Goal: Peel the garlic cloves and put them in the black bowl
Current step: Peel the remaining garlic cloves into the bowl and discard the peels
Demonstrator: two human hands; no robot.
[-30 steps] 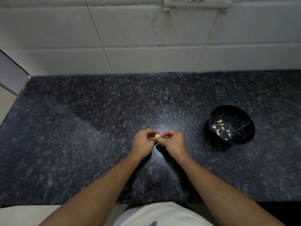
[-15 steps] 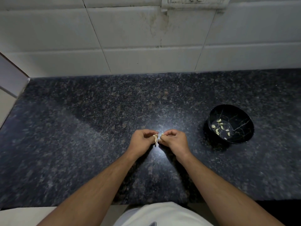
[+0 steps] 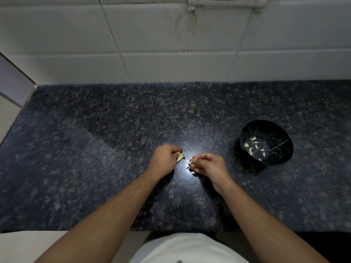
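Two hands are being held just above a dark speckled countertop (image 3: 95, 168), a small gap showing between them. A pale scrap of garlic skin (image 3: 180, 157) is being pinched in the curled fingers of the left hand (image 3: 165, 158). A small light piece, seemingly a garlic clove (image 3: 190, 163), is being gripped at the curled fingertips of the right hand (image 3: 209, 166); how much of it is peeled cannot be told. Several peeled cloves (image 3: 254, 147) are being kept at the bottom of the black bowl (image 3: 281, 149), which is standing on the counter to the right, apart from the right hand. White wall tiles (image 3: 152, 44) are being shown behind the counter.
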